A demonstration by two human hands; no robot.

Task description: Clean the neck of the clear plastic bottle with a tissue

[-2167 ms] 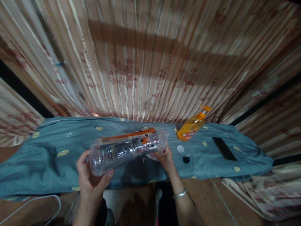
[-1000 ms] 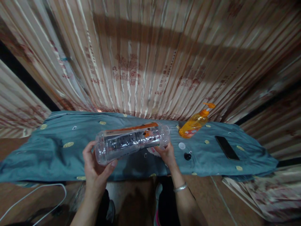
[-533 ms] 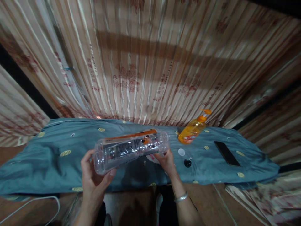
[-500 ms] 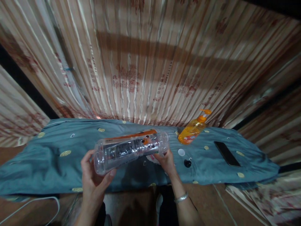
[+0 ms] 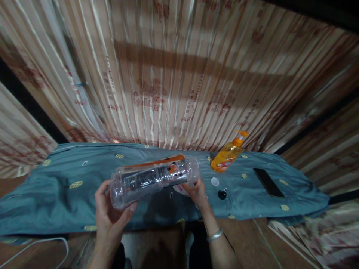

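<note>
I hold a clear plastic bottle (image 5: 153, 179) with an orange and black label on its side, above a teal cloth-covered table (image 5: 56, 186). My left hand (image 5: 108, 211) grips its base end from below, thumb and fingers wrapped round it. My right hand (image 5: 198, 192) is closed at the bottle's neck end, with something white partly hidden under the fingers. A bracelet sits on my right wrist.
An orange pump bottle (image 5: 228, 157) stands at the back right. A small white cap (image 5: 214, 181) and a small black cap (image 5: 222, 194) lie right of my right hand. A black phone (image 5: 267, 182) lies further right. Striped curtains hang behind. A white cable (image 5: 33, 250) lies on the floor.
The view has shifted slightly; the bottle stays held in both hands in much the same pose.
</note>
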